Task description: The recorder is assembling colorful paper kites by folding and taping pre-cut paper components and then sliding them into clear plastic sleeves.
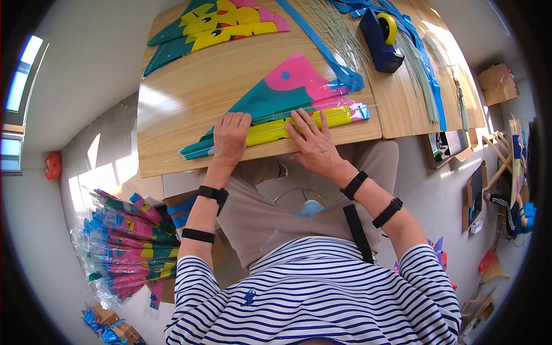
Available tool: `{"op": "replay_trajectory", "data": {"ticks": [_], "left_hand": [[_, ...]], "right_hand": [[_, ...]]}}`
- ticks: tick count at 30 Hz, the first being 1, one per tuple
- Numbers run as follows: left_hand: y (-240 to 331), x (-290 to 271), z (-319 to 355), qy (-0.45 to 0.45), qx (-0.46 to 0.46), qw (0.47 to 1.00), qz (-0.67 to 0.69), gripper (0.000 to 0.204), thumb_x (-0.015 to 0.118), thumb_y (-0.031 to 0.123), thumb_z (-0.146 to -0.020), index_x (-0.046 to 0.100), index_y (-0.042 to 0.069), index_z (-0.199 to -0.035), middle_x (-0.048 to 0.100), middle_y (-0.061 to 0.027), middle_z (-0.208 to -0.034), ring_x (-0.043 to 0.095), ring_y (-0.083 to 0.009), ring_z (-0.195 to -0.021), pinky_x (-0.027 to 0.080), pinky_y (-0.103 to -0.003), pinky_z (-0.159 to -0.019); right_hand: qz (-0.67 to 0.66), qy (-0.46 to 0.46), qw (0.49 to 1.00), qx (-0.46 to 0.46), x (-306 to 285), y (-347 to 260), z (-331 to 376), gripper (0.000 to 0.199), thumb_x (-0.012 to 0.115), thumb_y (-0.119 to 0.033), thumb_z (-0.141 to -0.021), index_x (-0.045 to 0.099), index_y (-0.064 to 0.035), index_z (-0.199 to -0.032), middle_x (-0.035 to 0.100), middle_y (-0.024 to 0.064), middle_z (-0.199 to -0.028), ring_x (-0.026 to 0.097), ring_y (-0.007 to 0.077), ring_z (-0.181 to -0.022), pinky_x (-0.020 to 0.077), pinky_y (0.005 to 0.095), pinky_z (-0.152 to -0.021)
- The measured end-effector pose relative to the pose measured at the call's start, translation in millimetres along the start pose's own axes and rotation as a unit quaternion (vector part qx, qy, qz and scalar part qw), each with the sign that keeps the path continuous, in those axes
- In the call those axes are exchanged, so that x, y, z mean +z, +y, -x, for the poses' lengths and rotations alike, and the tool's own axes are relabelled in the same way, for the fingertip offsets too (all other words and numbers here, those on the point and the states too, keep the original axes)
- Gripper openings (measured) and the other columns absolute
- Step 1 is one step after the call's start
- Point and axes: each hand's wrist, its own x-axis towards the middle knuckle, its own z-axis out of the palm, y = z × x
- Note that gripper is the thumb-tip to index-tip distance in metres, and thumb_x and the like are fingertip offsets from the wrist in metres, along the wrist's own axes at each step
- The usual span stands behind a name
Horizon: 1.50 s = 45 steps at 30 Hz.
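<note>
In front of me a kite [270,98] of teal, pink and yellow sheet lies on the table near its front edge. Its near side is folded into a long narrow yellow band, with thin pale rods running along it. My left hand [232,137] is closed over the left part of this band, fingers curled onto it, fingertips partly hidden. My right hand [315,144] lies flat on the band farther right, its fingers spread and holding nothing. At the band's right end a short blue and white piece [360,111] sticks out.
More printed kites [221,26] lie at the table's far left. A blue tape dispenser [381,43] stands at the far right, by blue ribbons [339,66] and bundled thin rods [422,83]. Wrapped, folded kites [132,247] are piled low at my left. The wooden table [178,109] ends just before my lap.
</note>
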Motion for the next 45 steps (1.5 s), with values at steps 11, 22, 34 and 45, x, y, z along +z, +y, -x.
{"op": "replay_trajectory", "data": {"ticks": [11, 22, 34, 45], "left_hand": [[24.6, 14.1, -20.8, -0.042, -0.024, 0.998, 0.044, 0.011, 0.062, 0.003, -0.080, 0.062, 0.009, -0.090, 0.057, -0.0094, -0.079, 0.061, -0.0292, -0.082, 0.048, -0.041, -0.074], [36.4, 25.2, -47.0, -0.068, -0.032, 0.990, 0.120, 0.014, 0.068, 0.004, -0.077, 0.060, 0.007, -0.088, 0.061, -0.0103, -0.086, 0.062, -0.0318, -0.087, 0.053, -0.044, -0.073], [41.3, 18.8, -48.3, -0.073, 0.021, 0.993, 0.093, 0.015, 0.065, 0.001, -0.075, 0.058, 0.007, -0.087, 0.059, -0.0095, -0.084, 0.062, -0.0300, -0.084, 0.054, -0.041, -0.068], [36.8, 20.8, -39.7, -0.070, 0.011, 0.996, 0.047, 0.013, 0.064, 0.004, -0.077, 0.058, 0.009, -0.087, 0.057, -0.0077, -0.082, 0.061, -0.0272, -0.083, 0.052, -0.039, -0.066]], "right_hand": [[0.001, 0.014, 1.000, 0.004, 2.1, -0.4, 1.1, 0.083, 0.087, -0.033, -0.069, 0.058, -0.0075, -0.142, 0.040, 0.0149, -0.160, 0.029, 0.0311, -0.153, 0.0121, 0.0644, -0.124], [-0.003, 0.034, 0.999, -0.002, 9.8, 3.3, 2.6, 0.085, 0.087, -0.032, -0.067, 0.057, -0.0072, -0.143, 0.042, 0.0153, -0.159, 0.030, 0.0313, -0.153, 0.0119, 0.0644, -0.124], [-0.018, 0.043, 0.999, 0.000, 9.0, 2.9, 2.9, 0.086, 0.088, -0.030, -0.066, 0.057, -0.0056, -0.142, 0.043, 0.0162, -0.157, 0.032, 0.0327, -0.152, 0.0136, 0.0661, -0.124], [-0.016, 0.039, 0.999, 0.001, 8.4, 2.5, 3.4, 0.086, 0.088, -0.031, -0.066, 0.057, -0.0063, -0.143, 0.042, 0.0155, -0.158, 0.031, 0.0317, -0.153, 0.0141, 0.0652, -0.124]]}}
